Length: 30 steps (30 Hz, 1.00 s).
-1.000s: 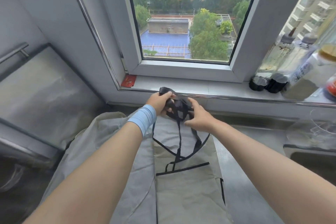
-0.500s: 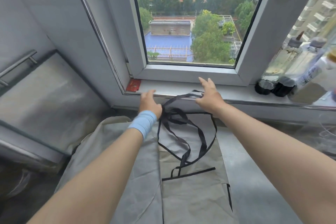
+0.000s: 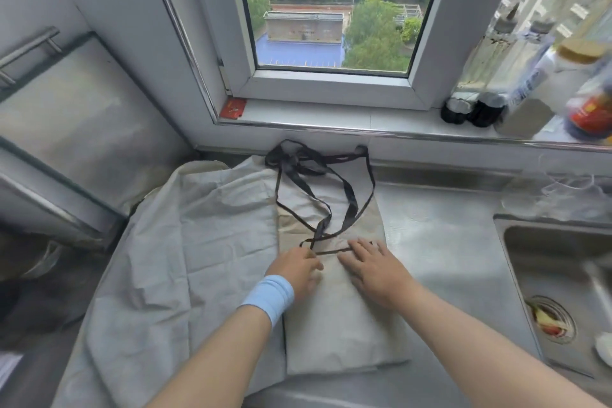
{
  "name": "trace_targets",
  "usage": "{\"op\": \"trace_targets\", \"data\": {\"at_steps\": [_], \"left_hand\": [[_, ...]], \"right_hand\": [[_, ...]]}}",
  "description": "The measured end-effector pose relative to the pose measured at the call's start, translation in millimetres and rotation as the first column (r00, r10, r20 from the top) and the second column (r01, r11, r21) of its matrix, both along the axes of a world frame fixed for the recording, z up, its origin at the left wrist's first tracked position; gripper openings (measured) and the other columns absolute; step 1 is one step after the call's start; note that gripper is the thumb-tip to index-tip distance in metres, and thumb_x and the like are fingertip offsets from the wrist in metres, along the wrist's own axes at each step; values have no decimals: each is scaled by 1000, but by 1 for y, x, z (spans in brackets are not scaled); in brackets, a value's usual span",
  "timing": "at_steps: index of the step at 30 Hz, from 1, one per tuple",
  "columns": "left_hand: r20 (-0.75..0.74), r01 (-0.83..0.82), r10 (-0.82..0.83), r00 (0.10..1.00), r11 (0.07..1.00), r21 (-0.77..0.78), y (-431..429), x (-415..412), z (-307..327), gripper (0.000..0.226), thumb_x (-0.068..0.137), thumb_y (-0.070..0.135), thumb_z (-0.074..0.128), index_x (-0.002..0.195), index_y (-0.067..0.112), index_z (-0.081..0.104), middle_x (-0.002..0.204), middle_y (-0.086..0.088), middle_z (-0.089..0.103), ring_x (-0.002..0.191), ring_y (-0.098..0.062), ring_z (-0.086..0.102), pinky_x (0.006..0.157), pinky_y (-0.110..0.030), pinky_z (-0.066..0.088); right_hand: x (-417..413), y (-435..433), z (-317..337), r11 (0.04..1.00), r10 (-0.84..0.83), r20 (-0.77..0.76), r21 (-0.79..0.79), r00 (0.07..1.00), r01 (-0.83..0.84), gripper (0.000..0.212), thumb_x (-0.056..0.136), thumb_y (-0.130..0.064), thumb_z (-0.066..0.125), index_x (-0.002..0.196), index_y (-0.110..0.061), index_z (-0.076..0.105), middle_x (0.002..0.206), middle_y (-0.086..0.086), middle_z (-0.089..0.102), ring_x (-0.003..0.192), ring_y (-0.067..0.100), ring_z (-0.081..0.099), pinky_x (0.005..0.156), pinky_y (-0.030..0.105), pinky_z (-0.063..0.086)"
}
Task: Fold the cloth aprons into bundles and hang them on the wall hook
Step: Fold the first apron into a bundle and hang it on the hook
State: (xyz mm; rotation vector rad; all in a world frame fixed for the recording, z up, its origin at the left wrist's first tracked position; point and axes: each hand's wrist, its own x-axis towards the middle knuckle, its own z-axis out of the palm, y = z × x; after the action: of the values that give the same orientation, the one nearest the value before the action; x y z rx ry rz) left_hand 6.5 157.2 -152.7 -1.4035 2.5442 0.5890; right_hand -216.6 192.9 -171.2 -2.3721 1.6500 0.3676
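Note:
A beige apron (image 3: 334,325), folded into a long narrow strip, lies on the steel counter (image 3: 440,242) with its black straps (image 3: 318,182) spread loosely over its far half. My left hand (image 3: 299,270), a light blue band on its wrist, rests on the strip's middle with fingers near a strap end. My right hand (image 3: 371,267) lies flat beside it, fingers straight, pressing the fabric. Under and to the left of the strip a second, pale grey apron (image 3: 185,258) is spread out, crumpled. No wall hook is in view.
A window sill (image 3: 331,119) runs behind the counter, with dark-capped bottles (image 3: 480,106) and jars (image 3: 589,109) at its right end. A sink (image 3: 563,291) with scraps in its drain sits to the right. A steel appliance with a handle (image 3: 66,116) stands at the left.
Both hands let go of the bunched black straps near the sill and drew back toward me. The straps now lie loose, and the hands rest on the strip's middle.

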Motion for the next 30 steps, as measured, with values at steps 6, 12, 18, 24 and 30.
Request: {"op": "trace_targets", "data": {"at_steps": [6,12,18,24,30], "left_hand": [[151,63,-51,987,995,-76,58,4,0,55,88,32,55,140,30,38,155,-2,20,144,-27,17,114,-40,17],[30,45,-46,999,999,11,106,-12,7,33,84,41,56,116,30,56,122,1,49,117,-24,46,97,-37,41],[139,87,-96,986,994,72,139,2,-10,81,73,53,65,142,33,27,154,1,18,142,-23,19,118,-44,14],[100,101,-96,990,994,-43,146,9,2,42,90,33,55,132,34,52,148,3,34,134,-23,33,112,-35,25],[47,-40,38,998,999,32,149,4,26,35,101,29,40,130,29,59,139,4,50,124,-22,50,101,-33,42]], "right_hand": [[6,42,7,996,-44,-33,-78,998,41,57,81,-31,57,136,-18,50,147,22,45,132,40,47,102,52,43],[11,101,17,987,156,228,-62,961,-146,62,73,-66,53,119,-25,44,124,3,47,111,24,48,91,39,45],[-6,127,6,988,153,121,-35,981,-150,65,68,-63,64,119,-26,49,127,0,48,114,22,49,93,38,45],[-8,137,9,989,150,157,-14,976,-149,68,72,-33,59,136,-24,41,141,0,43,128,23,44,106,32,36],[-3,141,27,999,33,18,30,999,-33,53,82,-8,54,131,-26,47,131,-2,53,119,25,53,85,35,49]]}}
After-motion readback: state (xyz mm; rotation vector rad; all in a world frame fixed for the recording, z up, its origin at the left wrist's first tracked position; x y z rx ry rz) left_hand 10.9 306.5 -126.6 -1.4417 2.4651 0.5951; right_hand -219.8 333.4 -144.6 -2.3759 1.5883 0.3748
